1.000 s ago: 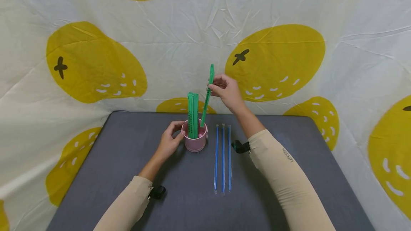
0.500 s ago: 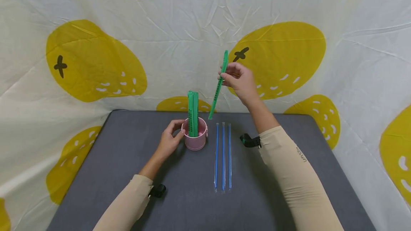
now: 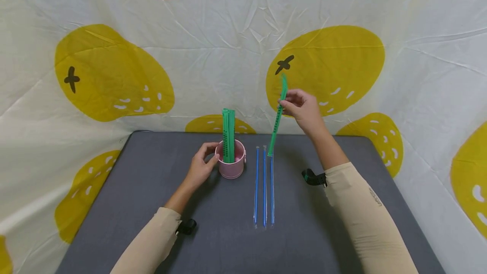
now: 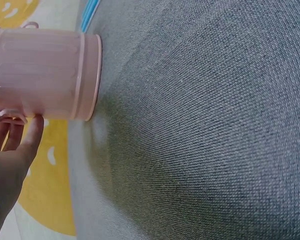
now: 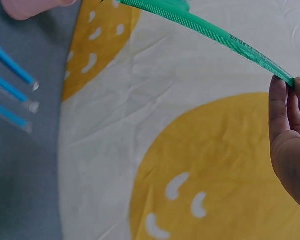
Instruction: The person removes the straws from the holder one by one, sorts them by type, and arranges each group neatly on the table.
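My left hand (image 3: 203, 165) holds the side of a small pink bucket (image 3: 232, 170), thumb at the near rim; in the left wrist view its fingers (image 4: 32, 135) touch the small side handle (image 4: 10, 116). Upright inside the bucket stands a bunch of slim green wrapped sticks (image 3: 228, 134). To the right, my right hand (image 3: 304, 111) pinches one green wrapped stick (image 3: 277, 119) by its upper part, thumb against fingers. It is raised and tilted, printed with dark marks, and its lower end overlaps the top of the rightmost blue straw (image 3: 272, 193) in the head view.
Two more blue straws in clear wrappers, a middle straw (image 3: 264, 189) and a left straw (image 3: 256, 189), lie parallel beside it on the dark grey table (image 3: 224, 240). A white cloth (image 3: 213, 75) with yellow fruit shapes hangs behind the table's far edge.
The right hand has lifted the green wrapped stick out of the bucket, carried it right, and then lowered it over the blue straws. The left hand stays at the bucket.
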{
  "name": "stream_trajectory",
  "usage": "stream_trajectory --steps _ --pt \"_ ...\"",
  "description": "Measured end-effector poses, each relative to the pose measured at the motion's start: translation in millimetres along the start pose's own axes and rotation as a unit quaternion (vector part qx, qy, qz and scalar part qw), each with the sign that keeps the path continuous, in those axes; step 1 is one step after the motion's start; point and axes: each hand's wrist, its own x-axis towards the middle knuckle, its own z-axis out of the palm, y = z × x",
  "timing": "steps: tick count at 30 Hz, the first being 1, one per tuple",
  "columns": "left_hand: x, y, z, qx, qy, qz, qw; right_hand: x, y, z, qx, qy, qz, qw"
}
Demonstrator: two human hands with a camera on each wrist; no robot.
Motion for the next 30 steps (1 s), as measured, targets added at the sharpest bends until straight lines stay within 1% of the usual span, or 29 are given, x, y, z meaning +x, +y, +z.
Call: stream_trajectory --steps 6,9,12,16,20,25,28,30 --pt "-0.3 1.5 0.2 0.0 0.002 -0.003 1.0 -12.5 30.5 -12.1 -0.066 0.003 0.048 0.997" --pt "-0.5 2.6 0.1 -0.003 0.004 -0.005 1.0 -20.3 48.1 -16.8 -0.111 -0.005 0.06 0.992" --pt "-0.6 3.2 0.2 -0.004 0.003 -0.007 1.0 -27.8 65.9 -20.7 -0.136 -0.016 0.067 0.988" --pt "-1.1 2.8 0.3 0.002 0.003 -0.008 1.0 -37.8 85.3 -22.9 -0.144 -0.028 0.092 0.985" --pt "-2.5 1.8 0.3 0.005 0.004 -0.008 0.9999 -48.3 106.2 -23.0 -0.166 -0.037 0.115 0.979" --pt "-2.9 -0.1 0.7 0.004 0.003 -0.006 1.0 -60.1 137.2 -24.2 -0.185 -0.058 0.129 0.972" --pt "-1.4 -4.2 0.7 0.002 0.004 0.003 1.0 -65.6 149.6 -22.9 -0.184 -0.061 0.13 0.972" --pt "0.3 -11.7 0.9 0.002 0.007 0.007 1.0 -68.9 155.0 -21.5 -0.184 -0.061 0.133 0.972"
